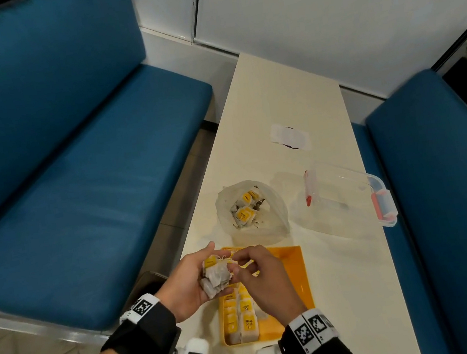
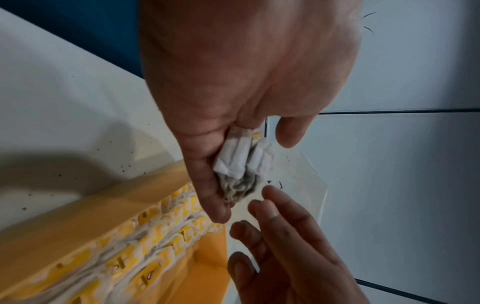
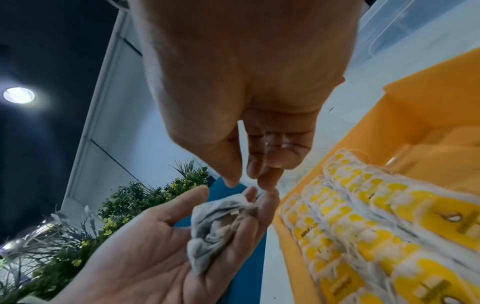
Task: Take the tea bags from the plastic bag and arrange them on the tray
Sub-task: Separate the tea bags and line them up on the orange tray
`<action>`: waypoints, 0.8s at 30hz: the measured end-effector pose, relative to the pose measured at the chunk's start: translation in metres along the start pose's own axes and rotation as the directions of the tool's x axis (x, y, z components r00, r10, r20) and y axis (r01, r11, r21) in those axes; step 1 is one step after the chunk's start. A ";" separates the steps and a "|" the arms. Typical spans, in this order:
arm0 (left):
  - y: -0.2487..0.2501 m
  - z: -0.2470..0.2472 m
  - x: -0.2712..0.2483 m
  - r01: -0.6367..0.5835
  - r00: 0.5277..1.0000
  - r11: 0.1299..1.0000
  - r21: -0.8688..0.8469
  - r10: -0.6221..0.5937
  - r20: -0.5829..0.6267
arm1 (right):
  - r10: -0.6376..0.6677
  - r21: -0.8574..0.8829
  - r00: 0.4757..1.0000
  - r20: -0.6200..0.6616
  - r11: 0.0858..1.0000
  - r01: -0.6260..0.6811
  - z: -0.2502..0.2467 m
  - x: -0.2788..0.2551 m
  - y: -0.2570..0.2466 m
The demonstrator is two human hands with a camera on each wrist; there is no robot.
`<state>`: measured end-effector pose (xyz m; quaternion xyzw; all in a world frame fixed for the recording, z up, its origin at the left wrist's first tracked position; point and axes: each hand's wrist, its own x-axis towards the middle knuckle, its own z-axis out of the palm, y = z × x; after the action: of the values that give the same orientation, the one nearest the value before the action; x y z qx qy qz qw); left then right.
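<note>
My left hand (image 1: pixel 209 270) (image 2: pixel 249 168) grips a bundle of several white tea bags (image 1: pixel 215 278) (image 3: pixel 207 242) with yellow tags, just above the left rim of the orange tray (image 1: pixel 296 273). My right hand (image 1: pixel 238 261) (image 3: pixel 249 184) hovers at the top of the bundle, thumb and forefinger tips close together but slightly apart, with nothing seen between them. Rows of tea bags (image 1: pixel 242 313) (image 3: pixel 376 236) stand along the tray's left side. Beyond the tray sits the clear plastic bag (image 1: pixel 250 210), open, with more tea bags inside.
A clear plastic box (image 1: pixel 348 193) with red latches stands right of the bag, near the table's right edge. A white paper piece (image 1: pixel 289 136) lies farther back on the cream table (image 1: pixel 346 281). Blue benches (image 1: pixel 75 169) flank both sides.
</note>
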<state>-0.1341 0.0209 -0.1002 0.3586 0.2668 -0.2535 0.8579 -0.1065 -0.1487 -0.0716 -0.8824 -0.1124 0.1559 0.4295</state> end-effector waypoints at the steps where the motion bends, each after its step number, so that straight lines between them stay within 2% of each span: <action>1: -0.001 -0.001 0.001 0.007 1.000 1.000 0.000 -0.007 0.011 | 0.007 -0.004 1.000 0.016 1.000 -0.007 0.001 0.000 -0.001; 6: -0.005 -0.002 0.005 0.023 1.000 1.000 0.001 -0.023 0.007 | 0.041 0.011 0.996 0.078 0.999 -0.042 0.003 0.002 -0.003; 11: -0.007 -0.003 0.008 -0.017 1.000 1.000 -0.010 0.016 -0.014 | 0.023 0.011 0.989 0.149 1.000 -0.024 0.001 0.001 -0.006; 14: -0.007 -0.004 0.010 -0.033 0.999 0.999 0.003 0.033 -0.021 | 0.028 0.004 0.991 0.132 1.000 -0.029 0.002 0.003 -0.003; 18: -0.004 -0.001 0.008 -0.027 0.999 0.996 0.084 0.028 -0.018 | 0.091 0.086 0.992 0.085 0.991 -0.098 0.001 0.005 0.004; 24: -0.002 -0.002 0.006 0.003 1.000 0.985 0.173 -0.007 0.023 | 0.123 0.204 0.986 0.110 0.968 -0.143 -0.014 0.005 0.001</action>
<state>-0.1319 0.0195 -0.1061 0.4281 0.2348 -0.2822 0.8258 -0.0965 -0.1577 -0.0652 -0.8288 -0.0563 0.2379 0.5033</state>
